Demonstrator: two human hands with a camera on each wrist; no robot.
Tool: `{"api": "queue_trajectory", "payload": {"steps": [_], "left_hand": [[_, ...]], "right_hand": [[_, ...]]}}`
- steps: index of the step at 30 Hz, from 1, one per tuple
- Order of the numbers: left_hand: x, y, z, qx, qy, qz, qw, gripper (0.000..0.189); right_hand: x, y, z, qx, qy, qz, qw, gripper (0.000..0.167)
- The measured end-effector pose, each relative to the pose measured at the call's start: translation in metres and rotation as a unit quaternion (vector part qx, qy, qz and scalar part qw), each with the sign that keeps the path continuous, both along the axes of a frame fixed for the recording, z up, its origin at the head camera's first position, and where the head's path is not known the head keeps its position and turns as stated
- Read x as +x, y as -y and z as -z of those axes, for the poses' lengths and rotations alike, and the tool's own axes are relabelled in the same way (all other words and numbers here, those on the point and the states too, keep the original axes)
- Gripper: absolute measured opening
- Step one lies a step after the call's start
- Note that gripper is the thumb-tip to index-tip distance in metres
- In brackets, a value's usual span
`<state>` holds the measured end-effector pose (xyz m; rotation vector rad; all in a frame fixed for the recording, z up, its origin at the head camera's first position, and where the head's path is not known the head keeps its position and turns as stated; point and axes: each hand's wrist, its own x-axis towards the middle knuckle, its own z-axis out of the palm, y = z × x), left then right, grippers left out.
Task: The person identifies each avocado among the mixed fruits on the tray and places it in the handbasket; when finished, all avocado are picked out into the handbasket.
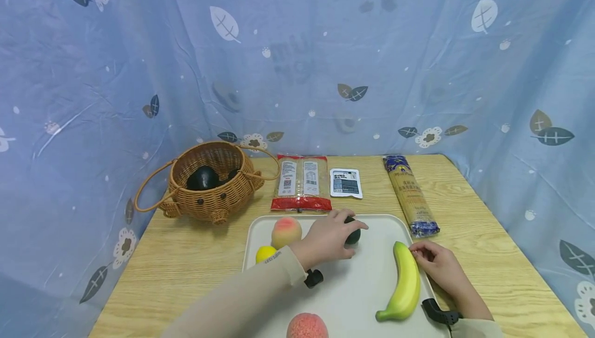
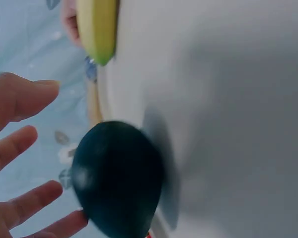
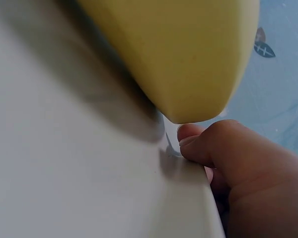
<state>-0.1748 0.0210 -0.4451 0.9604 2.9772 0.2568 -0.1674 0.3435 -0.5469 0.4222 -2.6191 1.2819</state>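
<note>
My left hand [image 1: 327,240] reaches over the white tray [image 1: 372,286], its thumb and fingers spread around a dark green avocado [image 1: 352,230]. In the left wrist view the avocado [image 2: 118,178] lies on the tray, and one fingertip [image 2: 78,220] is right at its side. At the tray's right edge, my right hand [image 1: 439,265] pinches the rim between thumb and curled fingers. A yellow banana [image 1: 405,283] with green ends lies just inside that rim, close to the right hand. The right wrist view shows the thumb [image 3: 196,148] over the rim, below the banana's end.
A peach [image 1: 286,232], a lemon [image 1: 265,253] and a redder peach [image 1: 307,326] lie on the tray. Behind stand a wicker basket [image 1: 209,201] with dark fruit, a red-edged packet [image 1: 301,183], a small white packet [image 1: 346,183] and a noodle pack [image 1: 411,196].
</note>
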Motion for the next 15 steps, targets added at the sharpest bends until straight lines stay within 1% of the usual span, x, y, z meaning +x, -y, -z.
{"api": "queue_trajectory", "payload": {"steps": [3,6,9,12,15], "left_hand": [[-0.003,-0.005,0.006,-0.027,-0.016,0.003,0.9995,0.061],[-0.007,-0.006,0.010,-0.051,-0.037,-0.003,0.9980,0.060],[-0.009,-0.004,0.013,-0.082,-0.041,-0.013,0.9957,0.060],[-0.009,-0.002,0.017,-0.101,-0.010,-0.013,0.9948,0.062],[-0.007,-0.001,0.021,-0.088,0.030,-0.010,0.9956,0.062]], "right_hand": [[0.001,0.000,-0.001,0.000,0.005,-0.003,1.0000,0.016],[0.002,0.001,-0.003,-0.002,0.009,-0.002,1.0000,0.015],[0.002,0.002,-0.004,-0.001,0.008,-0.005,1.0000,0.015],[0.001,0.002,-0.003,0.001,0.006,-0.003,1.0000,0.016],[0.001,0.002,-0.003,0.003,0.004,-0.002,1.0000,0.017]]}}
